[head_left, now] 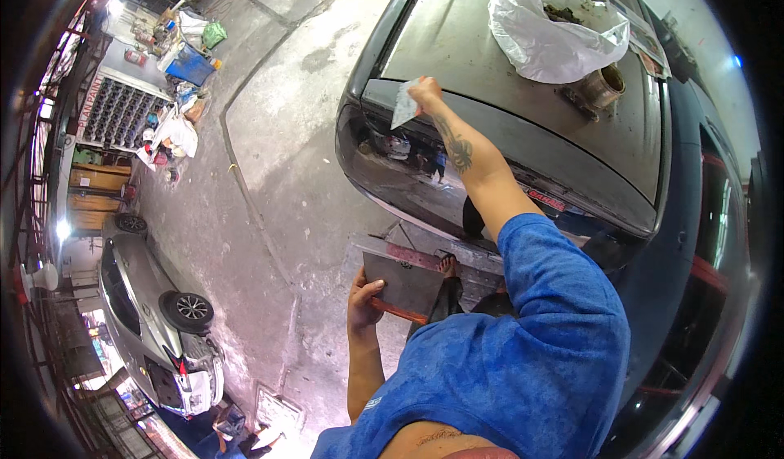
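Observation:
My right hand (425,94) is closed round a pale, smeared putty spreader (403,108) with a roughly triangular outline. The arm reaches forward, and the spreader is at the left rear corner of a dark car's trunk lid (531,136); whether its edge touches the panel I cannot tell. Lower down, my left hand (364,300) grips a flat grey mixing board (400,283) by its left side, thumb on top. Reddish strips run along two of the board's edges.
On the trunk lid stand a white plastic bag (555,30) and a grimy can (602,88). A dark vehicle (694,238) is close on the right. Across the concrete floor (269,132) are a silver car (151,312), a blue bin (189,65) and a rack of paint cans (122,109).

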`<state>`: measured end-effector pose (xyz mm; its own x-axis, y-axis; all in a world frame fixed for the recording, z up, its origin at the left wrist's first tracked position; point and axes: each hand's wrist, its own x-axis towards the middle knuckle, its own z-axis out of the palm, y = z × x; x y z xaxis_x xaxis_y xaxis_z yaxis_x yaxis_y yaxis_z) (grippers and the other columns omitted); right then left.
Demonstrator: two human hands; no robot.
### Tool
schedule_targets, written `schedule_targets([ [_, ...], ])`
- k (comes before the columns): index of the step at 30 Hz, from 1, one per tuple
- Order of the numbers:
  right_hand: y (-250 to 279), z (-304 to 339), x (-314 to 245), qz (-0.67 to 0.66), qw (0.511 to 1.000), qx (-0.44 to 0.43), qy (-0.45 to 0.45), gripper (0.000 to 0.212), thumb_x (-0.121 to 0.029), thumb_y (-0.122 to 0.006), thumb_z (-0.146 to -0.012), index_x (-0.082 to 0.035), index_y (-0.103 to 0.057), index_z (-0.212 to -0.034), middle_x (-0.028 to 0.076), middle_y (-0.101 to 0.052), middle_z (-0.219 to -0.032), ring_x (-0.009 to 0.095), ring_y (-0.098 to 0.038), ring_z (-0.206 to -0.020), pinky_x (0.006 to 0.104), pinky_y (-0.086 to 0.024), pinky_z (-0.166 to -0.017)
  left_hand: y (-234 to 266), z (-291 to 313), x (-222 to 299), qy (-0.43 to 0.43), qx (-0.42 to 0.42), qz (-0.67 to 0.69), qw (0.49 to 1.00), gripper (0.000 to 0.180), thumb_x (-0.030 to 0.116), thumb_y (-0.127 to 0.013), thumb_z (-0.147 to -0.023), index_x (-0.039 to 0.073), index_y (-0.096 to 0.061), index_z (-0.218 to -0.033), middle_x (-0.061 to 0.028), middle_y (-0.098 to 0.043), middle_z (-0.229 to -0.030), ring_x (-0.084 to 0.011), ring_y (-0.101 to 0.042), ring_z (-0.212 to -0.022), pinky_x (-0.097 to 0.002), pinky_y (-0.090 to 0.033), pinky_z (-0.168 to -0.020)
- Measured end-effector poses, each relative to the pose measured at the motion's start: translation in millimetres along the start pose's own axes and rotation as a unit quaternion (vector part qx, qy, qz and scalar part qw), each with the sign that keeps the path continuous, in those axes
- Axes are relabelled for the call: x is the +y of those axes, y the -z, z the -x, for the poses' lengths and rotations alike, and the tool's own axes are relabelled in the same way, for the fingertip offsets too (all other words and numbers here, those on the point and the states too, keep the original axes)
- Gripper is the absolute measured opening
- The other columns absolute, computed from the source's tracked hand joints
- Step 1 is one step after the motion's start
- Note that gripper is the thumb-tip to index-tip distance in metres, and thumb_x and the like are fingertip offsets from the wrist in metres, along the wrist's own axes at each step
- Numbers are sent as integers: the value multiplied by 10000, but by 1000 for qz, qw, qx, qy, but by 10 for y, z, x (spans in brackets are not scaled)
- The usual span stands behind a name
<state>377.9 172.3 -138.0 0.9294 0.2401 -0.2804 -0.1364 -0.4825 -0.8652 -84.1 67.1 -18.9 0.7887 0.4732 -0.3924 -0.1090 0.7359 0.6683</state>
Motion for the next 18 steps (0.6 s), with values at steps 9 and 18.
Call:
schedule_targets([
  [9, 1781, 2126, -259, -142, 848, -278, 428, 38, -56, -639, -869, -25, -649, -851, 51, -609, -757, 115, -533, -700, 263, -435, -614, -194, -402, -68, 50, -46, -30, 997, 571, 85, -576, -750, -49, -463, -1293, -178, -602, -1188, -275, -607, -1077, -387, -475, -951],
  [18, 3412, 3543, 138, 19, 860, -264, 436, 448, -160, -683, -773, -93, -634, -1213, 98, -604, -1199, 301, -556, -1114, 416, -385, -963, -1025, -901, -300, 131, -234, -35, 963, 502, 33, -613, -762, -32, -500, -1246, -132, -631, -1113, -199, -621, -1004, -318, -484, -899],
])
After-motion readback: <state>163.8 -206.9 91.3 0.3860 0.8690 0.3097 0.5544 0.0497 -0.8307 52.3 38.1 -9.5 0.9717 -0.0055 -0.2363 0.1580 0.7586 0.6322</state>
